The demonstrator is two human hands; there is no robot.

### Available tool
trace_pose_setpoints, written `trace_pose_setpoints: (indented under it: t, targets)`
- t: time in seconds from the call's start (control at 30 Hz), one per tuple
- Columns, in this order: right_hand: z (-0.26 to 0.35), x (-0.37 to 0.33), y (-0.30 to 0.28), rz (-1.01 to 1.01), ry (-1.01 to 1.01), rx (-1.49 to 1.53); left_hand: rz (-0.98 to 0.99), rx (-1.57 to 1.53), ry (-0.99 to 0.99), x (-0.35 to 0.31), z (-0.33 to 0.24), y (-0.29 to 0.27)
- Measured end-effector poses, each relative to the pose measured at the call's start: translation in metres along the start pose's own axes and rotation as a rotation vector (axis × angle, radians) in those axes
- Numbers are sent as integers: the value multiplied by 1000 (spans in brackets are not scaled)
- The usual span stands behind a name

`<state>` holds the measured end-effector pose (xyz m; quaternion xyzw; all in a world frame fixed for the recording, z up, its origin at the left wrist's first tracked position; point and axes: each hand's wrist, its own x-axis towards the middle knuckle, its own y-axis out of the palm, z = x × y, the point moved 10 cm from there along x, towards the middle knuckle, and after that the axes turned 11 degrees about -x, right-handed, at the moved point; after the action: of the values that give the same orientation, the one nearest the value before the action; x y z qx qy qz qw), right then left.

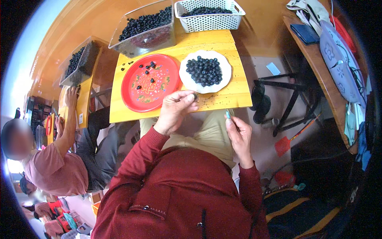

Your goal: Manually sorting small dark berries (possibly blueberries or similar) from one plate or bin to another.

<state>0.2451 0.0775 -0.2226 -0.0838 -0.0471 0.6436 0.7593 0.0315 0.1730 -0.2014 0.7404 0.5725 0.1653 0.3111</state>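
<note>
My left hand (178, 110) is closed, pinching one small dark round berry (195, 96) between thumb and forefinger, just in front of a white scalloped plate (225, 84). Heaped on that plate are dark blue-black berries (204, 71) that look like blueberries. Lower and to the right, past the table's front edge, my right hand (240, 137) grips a small teal-handled tool (228, 114); its working end is too small to make out. A red round tray (131, 99) with a printed pattern lies left of the plate, with several loose berries on it.
A clear plastic bin (135, 47) and a white perforated basket (215, 24), both holding dark berries, stand at the back of the yellow table (119, 112). Dark crumbs dot the tabletop. A co-worker (59, 167) sits at another table on the left. A black stool (292, 95) stands right.
</note>
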Motion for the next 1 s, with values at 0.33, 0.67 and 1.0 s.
trace_pose_setpoints:
  t: [0.33, 0.67, 1.0]
  targets:
    - [70, 10, 45, 68, -227, -148, 111, -327, -86, -27, -9, -1]
    - [124, 1, 86, 102, -456, -343, 130, -463, -89, -47, -13, -11]
    - [133, -4, 108, 150, -510, -425, 118, -472, -71, -56, -21, -24]
